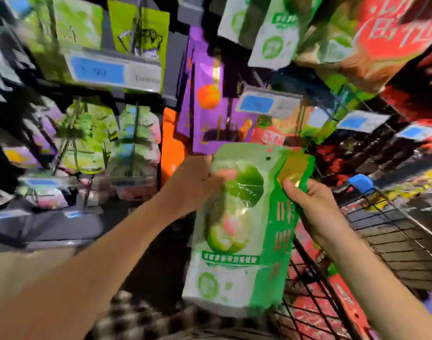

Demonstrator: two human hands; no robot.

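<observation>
The green snack bag is in the middle, held upright by both hands. The left hand grips its top from 9 o'clock. The right hand pinches its top corner from 3 o'clock. A wire cart sits at 4 o'clock. Farther back, a purple bag hangs at 12 o'clock.

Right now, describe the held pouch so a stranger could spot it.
Find the wire cart at lower right. Left of it, the left hand and right hand hold a green pouch. Unlike the hung packs, it has a gold top corner.
</observation>
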